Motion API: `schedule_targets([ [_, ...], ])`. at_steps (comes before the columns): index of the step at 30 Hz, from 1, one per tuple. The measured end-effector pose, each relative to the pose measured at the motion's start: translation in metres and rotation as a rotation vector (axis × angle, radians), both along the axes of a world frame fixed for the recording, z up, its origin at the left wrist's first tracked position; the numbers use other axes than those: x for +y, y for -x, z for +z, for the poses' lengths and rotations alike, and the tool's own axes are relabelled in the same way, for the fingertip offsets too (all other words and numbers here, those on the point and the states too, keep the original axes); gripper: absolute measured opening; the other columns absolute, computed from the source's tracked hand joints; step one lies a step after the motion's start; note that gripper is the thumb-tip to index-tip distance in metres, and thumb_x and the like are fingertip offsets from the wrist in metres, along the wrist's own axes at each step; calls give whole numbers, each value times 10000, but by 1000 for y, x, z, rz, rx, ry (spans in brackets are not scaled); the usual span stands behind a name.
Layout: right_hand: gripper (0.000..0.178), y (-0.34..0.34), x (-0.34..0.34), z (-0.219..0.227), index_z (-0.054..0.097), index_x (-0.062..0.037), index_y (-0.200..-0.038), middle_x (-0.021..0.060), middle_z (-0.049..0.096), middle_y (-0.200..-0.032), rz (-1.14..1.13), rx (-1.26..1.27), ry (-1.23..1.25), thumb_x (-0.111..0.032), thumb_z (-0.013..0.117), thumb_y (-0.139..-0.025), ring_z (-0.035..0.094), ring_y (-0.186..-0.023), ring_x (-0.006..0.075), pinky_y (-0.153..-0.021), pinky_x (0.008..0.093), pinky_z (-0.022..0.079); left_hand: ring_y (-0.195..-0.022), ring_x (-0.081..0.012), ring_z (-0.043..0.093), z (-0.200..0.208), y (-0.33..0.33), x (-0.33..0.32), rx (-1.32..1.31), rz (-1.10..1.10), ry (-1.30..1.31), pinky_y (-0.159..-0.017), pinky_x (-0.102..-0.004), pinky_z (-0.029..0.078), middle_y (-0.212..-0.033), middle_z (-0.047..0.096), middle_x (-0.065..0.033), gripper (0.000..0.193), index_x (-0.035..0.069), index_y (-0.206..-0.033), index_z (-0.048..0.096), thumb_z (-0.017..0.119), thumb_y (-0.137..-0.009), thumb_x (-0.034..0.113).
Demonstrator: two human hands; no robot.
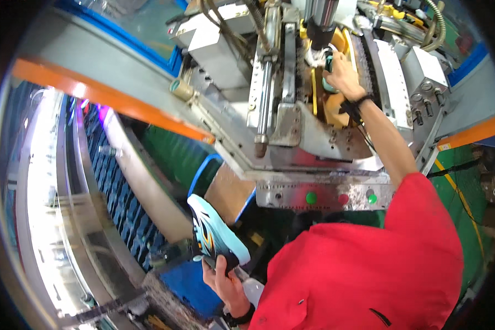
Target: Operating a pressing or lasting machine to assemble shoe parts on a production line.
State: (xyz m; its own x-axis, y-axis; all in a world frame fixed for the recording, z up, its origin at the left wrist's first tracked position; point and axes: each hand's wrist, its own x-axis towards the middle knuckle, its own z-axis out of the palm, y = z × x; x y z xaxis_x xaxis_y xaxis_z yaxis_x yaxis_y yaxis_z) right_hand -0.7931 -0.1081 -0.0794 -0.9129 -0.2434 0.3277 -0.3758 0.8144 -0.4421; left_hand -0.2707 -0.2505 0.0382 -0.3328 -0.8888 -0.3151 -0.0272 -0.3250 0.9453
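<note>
Red shirt (363, 258), short slvs (approx elbow-length), w/ blk band (355, 108) on ea. wrist.

At lower centre, a sports shoe (219, 235) pairs a pale aqua sole with a dark upper streaked orange and white. A plain red fabric shirt (368, 258) fills the lower right. At left, an orange metal rail (110, 104) tops a blue-black, wavy-patterned conveyor belt (120, 190).

Two hands (224, 283) (344, 77), one clearly visible shoe (217, 228), two green buttons (312, 198) (372, 199), one red button (344, 199)
</note>
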Motion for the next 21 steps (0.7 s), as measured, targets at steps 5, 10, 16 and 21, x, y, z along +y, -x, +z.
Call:
schedule_targets([
  [5, 103, -228, 29, 11, 626, -42, -880, 117, 645, -975, 524, -6, 452, -41, 653, -780, 639, -869, 321, -720, 405, 525, -862, -140, 638, -15, -4, 23, -35, 113, -33, -747, -251, 508, -1025, 642, -52, 399, 9, -1250, 551, 654, -869, 71],
  [10, 155, -290, 15, -146, 628, -92, -971, 78, 569, -953, 503, -254, 151, -147, 618, -827, 617, -841, 282, -679, 390, 545, -771, -130, 643, -16, 12, 38, -53, 57, -83, -667, -244, 512, -963, 646, -36, 372, 4, -1214, 563, 657, -858, 56],
  [16, 231, -300, 13, -151, 589, -77, -1092, 118, 569, -1042, 555, -364, 213, -172, 580, -881, 620, -904, 328, -696, 441, 548, -800, -142, 663, -18, 10, 51, -36, -16, -84, -654, -264, 531, -974, 660, -59, 317, -1, -1189, 574, 614, -880, 57],
  [21, 212, -212, 49, 88, 658, -69, -960, 102, 681, -890, 408, 186, 711, -98, 733, -764, 650, -755, 260, -673, 337, 522, -880, -178, 670, -33, 9, 42, 39, -29, -91, -729, -287, 543, -1036, 652, -81, 416, -14, -1248, 532, 653, -858, 66],
])
